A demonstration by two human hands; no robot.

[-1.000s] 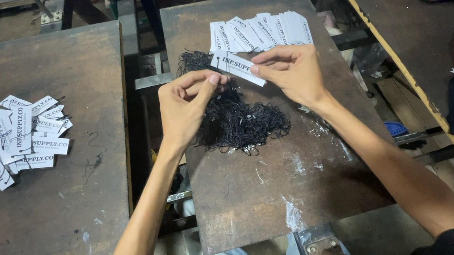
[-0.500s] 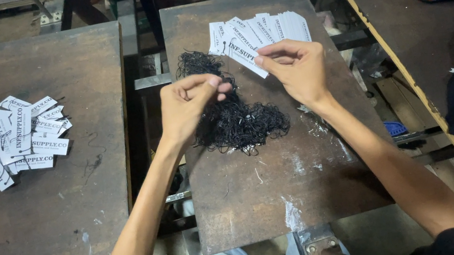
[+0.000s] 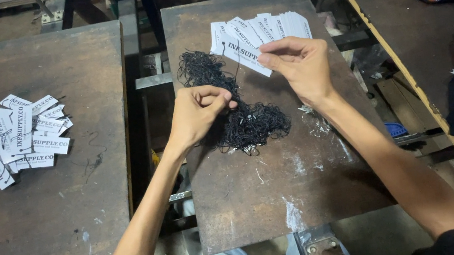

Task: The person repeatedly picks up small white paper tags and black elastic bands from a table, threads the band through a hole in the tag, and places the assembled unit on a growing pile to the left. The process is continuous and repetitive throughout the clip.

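Centre frame: right hand (image 3: 300,69) pinched a white tag (image 3: 244,55) above the black string heap (image 3: 240,113) on the bench (image 3: 286,185); left hand (image 3: 197,114) closed on a string; strung tags (image 3: 20,137) lay at left.

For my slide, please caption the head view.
Right hand holds white paper tag; left hand pinches tangled black strings.

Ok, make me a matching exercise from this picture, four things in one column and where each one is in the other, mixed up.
Things:
1. single white tag
2. pile of black strings
3. loose heap of white tags
4. row of white tags

Places:
A. left board
B. far end of middle board
C. pinched in right hand
D. under left hand

Pairs: 1-C, 2-D, 3-A, 4-B
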